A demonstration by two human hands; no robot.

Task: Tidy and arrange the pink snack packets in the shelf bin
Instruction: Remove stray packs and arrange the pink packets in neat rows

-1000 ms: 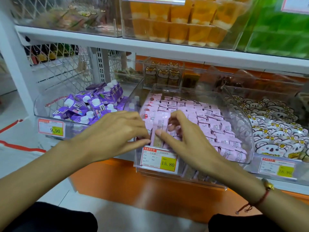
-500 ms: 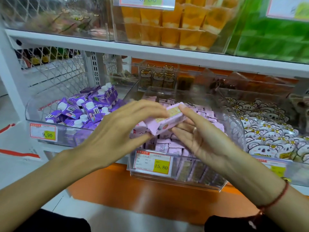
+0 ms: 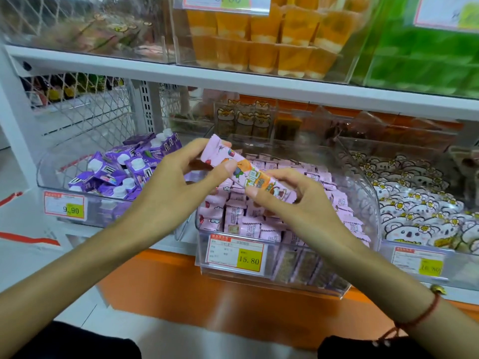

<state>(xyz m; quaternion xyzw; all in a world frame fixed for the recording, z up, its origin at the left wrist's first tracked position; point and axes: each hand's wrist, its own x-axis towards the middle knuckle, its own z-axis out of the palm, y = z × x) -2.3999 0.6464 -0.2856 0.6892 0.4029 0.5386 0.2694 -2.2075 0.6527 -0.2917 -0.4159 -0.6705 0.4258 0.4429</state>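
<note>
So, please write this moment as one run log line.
left hand: grips pink packet | right hand: pinches same packet | packet: above bin

Price tag (image 3: 217,1) — cut off above

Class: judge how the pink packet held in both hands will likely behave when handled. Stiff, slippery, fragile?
The pink packet stays straight between the left hand and right hand, so it is probably fairly stiff. Its glossy wrapper may slip. Fingertip pinches suffice, suggesting it is light.

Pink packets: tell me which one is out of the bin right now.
The pink packet held up between the left hand and right hand, tilted above the bin. All the others lie packed in rows inside it.
</note>
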